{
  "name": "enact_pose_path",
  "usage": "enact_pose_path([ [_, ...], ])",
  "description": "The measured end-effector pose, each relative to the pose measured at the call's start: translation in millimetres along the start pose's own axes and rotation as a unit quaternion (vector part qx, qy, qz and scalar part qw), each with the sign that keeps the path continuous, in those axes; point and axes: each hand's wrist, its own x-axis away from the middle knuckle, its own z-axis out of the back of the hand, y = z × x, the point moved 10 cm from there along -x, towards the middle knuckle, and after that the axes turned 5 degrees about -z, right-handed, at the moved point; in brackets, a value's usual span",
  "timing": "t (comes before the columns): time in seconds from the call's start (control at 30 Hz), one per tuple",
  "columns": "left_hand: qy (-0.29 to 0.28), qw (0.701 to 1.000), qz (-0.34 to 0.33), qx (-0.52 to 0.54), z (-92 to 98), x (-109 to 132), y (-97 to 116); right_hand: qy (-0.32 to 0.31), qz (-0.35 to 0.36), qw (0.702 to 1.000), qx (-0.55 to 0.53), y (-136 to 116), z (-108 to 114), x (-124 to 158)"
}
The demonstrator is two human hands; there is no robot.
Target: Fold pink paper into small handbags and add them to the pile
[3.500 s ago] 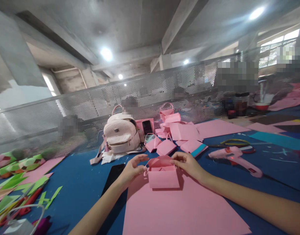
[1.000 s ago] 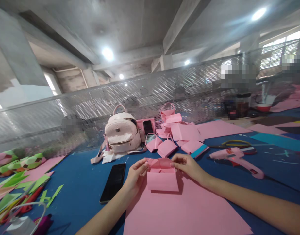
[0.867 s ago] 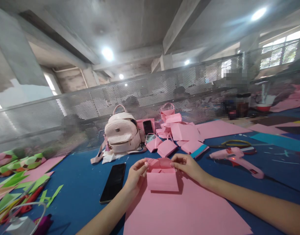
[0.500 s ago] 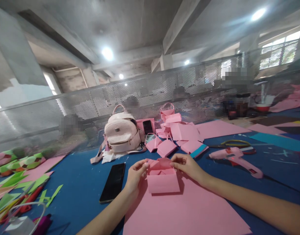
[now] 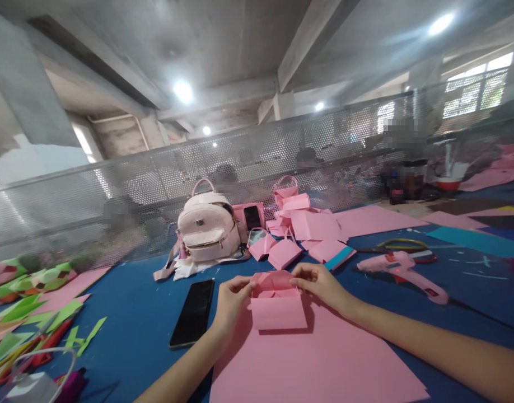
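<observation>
A small folded pink paper box (image 5: 279, 313) with an open top sits over a large pink paper sheet (image 5: 316, 358). My left hand (image 5: 234, 302) pinches its left upper edge between thumb and fingers. On the opposite side, my right hand (image 5: 318, 282) grips the right upper edge the same way. Folded flaps show inside the box and along its back edge. Left of my left hand lies a black smartphone (image 5: 192, 313). Several folded pink paper bags (image 5: 284, 253) rest just beyond my hands.
A pink hot glue gun (image 5: 402, 268) lies at right, by yellow-handled scissors (image 5: 403, 244). A white backpack (image 5: 209, 229) stands behind the phone. At far left are green paper scraps (image 5: 26, 305), red-handled scissors (image 5: 51, 344) and a white charger (image 5: 32, 388). A perforated metal screen (image 5: 257, 151) runs behind.
Both hands keep their hold on the paper box. Its back flap has shifted slightly, and the opening looks a little flatter. The whole view has moved very slightly.
</observation>
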Motion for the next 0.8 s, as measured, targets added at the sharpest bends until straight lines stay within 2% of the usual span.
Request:
enact_pose_path([
  [0.4, 0.032, 0.999, 0.026, 0.019, 8.6, 0, -8, 0.013, -0.029, 0.999, -0.020, 7, 4, -1],
  [0.57, 0.053, 0.996, 0.052, 0.052, 11.3, 2, -23, 0.027, -0.055, 0.997, -0.038, 11, 7, 1],
  [0.8, 0.059, 0.990, 0.084, 0.092, 4.8, 7, -41, 0.034, -0.073, 0.995, -0.055, 14, 5, 3],
])
